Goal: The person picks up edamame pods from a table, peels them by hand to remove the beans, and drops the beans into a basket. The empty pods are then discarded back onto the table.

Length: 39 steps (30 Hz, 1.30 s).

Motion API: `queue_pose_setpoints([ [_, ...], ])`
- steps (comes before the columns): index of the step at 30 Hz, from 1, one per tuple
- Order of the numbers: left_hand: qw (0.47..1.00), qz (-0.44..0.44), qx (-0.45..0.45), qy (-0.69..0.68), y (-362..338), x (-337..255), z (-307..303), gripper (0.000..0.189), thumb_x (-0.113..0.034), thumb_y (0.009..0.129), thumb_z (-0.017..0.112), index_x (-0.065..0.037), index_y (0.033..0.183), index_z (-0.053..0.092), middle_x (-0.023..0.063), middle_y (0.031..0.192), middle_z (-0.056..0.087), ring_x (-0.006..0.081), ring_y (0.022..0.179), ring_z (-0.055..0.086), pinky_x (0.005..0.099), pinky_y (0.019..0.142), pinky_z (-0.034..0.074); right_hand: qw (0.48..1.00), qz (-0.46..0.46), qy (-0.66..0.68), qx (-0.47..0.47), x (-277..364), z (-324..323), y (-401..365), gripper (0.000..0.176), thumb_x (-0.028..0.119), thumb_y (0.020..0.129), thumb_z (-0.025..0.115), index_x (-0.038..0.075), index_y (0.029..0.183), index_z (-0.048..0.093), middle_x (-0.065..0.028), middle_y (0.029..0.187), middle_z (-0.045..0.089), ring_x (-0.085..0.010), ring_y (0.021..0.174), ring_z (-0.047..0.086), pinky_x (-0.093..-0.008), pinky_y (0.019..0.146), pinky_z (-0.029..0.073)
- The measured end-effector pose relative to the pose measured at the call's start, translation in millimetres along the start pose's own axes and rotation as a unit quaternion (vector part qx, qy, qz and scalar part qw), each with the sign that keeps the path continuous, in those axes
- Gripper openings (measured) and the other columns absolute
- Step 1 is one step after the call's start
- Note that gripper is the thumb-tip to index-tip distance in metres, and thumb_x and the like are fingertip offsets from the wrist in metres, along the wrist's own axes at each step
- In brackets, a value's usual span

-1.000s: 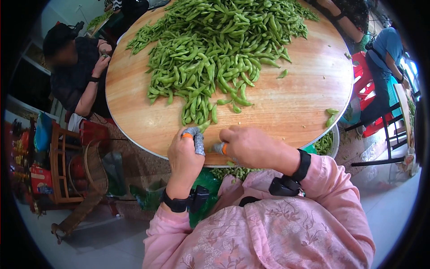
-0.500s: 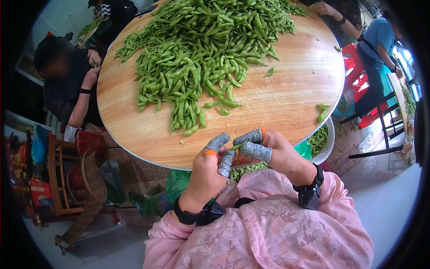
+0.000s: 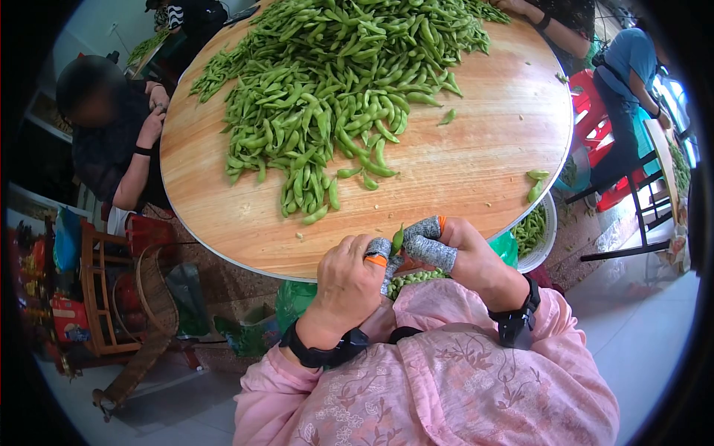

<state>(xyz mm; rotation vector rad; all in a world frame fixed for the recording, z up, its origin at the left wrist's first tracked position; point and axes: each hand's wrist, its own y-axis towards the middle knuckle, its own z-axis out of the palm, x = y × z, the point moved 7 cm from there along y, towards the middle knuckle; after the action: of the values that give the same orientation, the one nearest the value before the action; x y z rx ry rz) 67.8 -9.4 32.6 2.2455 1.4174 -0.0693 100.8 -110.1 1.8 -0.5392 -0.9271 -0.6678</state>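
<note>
"Where's the pod [image 3: 398,238]?"
"Pinched between your left hand [image 3: 348,279] and right hand [image 3: 476,260], close together over the near edge of the counter [image 3: 446,178]."
"And the heap of pods [image 3: 320,82]?"
"Ahead of you, on the counter."

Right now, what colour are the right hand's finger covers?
Finger covers on the right hand: mottled grey, one edged orange; best in the head view.

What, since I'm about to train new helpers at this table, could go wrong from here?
The small pod between the left hand and the right hand could slip, and a bean squeezed out might miss the pale green beans below. The loose pods near the right edge of the table might get knocked off, perhaps toward the white basket.
</note>
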Motion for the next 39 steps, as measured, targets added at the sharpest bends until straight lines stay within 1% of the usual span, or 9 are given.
queue_pose_setpoints([
  [14,0.993,0.023,-0.022,-0.112,-4.2,4.0,6.6,0.012,-0.003,0.072,0.052,0.002,0.084,0.051,0.0126,0.071,0.051,0.0292,0.061,0.052,0.0358,0.055,0.043,0.999,0.005,0.020,-0.025,-15.3,-8.7,4.4,0.019,0.018,0.080,0.059,-0.001,0.085,0.057,-0.0061,0.081,0.061,-0.0119,0.072,0.057,-0.0258,0.067,0.048],
  [18,0.914,-0.130,-0.067,-0.378,-14.3,22.5,11.4,0.011,-0.006,0.080,0.047,0.001,0.086,0.052,0.0138,0.070,0.056,0.0251,0.059,0.055,0.0311,0.056,0.043,0.993,-0.109,-0.039,0.002,-8.0,-9.6,7.7,0.015,0.013,0.079,0.060,-0.001,0.085,0.057,-0.0050,0.080,0.060,-0.0113,0.070,0.056,-0.0243,0.066,0.047],
  [20,0.734,-0.310,-0.012,-0.604,-21.6,34.2,37.4,0.013,-0.010,0.080,0.051,0.002,0.085,0.052,0.0120,0.067,0.056,0.0206,0.061,0.056,0.0286,0.054,0.043,0.992,-0.100,-0.077,-0.018,-3.3,-11.3,9.0,0.015,0.012,0.079,0.059,-0.001,0.085,0.057,-0.0043,0.079,0.060,-0.0103,0.070,0.056,-0.0234,0.066,0.046],
  [24,0.914,-0.198,0.067,-0.347,-0.3,18.7,18.9,0.012,-0.005,0.078,0.056,0.004,0.085,0.052,0.0104,0.065,0.055,0.0169,0.062,0.056,0.0256,0.056,0.044,0.984,-0.024,-0.174,-0.037,5.5,-8.5,5.6,0.011,0.008,0.081,0.055,-0.002,0.079,0.056,-0.0018,0.072,0.057,-0.0066,0.068,0.050,-0.0227,0.061,0.044],
  [29,0.793,-0.204,0.053,-0.571,-1.2,15.3,17.3,0.004,-0.002,0.079,0.054,0.002,0.080,0.055,-0.0019,0.066,0.052,0.0047,0.060,0.046,0.0197,0.054,0.040,0.975,-0.109,-0.192,0.012,16.2,-4.9,-2.5,0.011,0.008,0.081,0.055,-0.003,0.078,0.055,-0.0018,0.071,0.056,-0.0064,0.067,0.050,-0.0218,0.060,0.043],
  [32,0.782,-0.246,0.078,-0.568,-7.0,14.2,24.6,0.005,-0.002,0.081,0.051,0.001,0.079,0.055,-0.0017,0.065,0.051,0.0043,0.059,0.044,0.0194,0.052,0.039,0.983,-0.123,-0.132,0.045,12.7,-4.8,-7.0,0.011,0.008,0.081,0.055,-0.003,0.079,0.055,-0.0017,0.071,0.056,-0.0064,0.067,0.050,-0.0217,0.060,0.043],
  [33,0.849,-0.192,0.063,-0.488,-0.5,5.3,16.3,0.004,-0.001,0.081,0.051,0.001,0.078,0.054,-0.0023,0.063,0.048,0.0038,0.058,0.042,0.0200,0.050,0.037,0.985,-0.107,-0.131,0.030,9.5,-6.6,-8.4,0.011,0.008,0.080,0.055,-0.003,0.078,0.056,-0.0016,0.069,0.056,-0.0061,0.066,0.049,-0.0219,0.059,0.042],
  [35,0.810,-0.249,0.054,-0.527,-7.1,5.1,24.9,0.006,-0.002,0.080,0.049,0.001,0.079,0.053,-0.0023,0.062,0.046,0.0042,0.058,0.040,0.0210,0.049,0.036,0.986,-0.102,-0.133,0.026,10.1,-5.3,-9.4,0.010,0.007,0.080,0.056,-0.003,0.077,0.056,-0.0014,0.067,0.056,-0.0059,0.064,0.048,-0.0221,0.057,0.041],
  [39,0.840,-0.258,0.071,-0.473,-17.9,10.7,38.3,0.010,-0.001,0.079,0.045,0.003,0.085,0.052,0.0049,0.062,0.050,0.0089,0.058,0.045,0.0244,0.053,0.039,0.951,-0.100,-0.291,0.010,11.5,-3.2,-12.5,0.008,0.005,0.077,0.056,-0.003,0.075,0.057,-0.0012,0.062,0.054,-0.0054,0.061,0.045,-0.0231,0.053,0.038],
])
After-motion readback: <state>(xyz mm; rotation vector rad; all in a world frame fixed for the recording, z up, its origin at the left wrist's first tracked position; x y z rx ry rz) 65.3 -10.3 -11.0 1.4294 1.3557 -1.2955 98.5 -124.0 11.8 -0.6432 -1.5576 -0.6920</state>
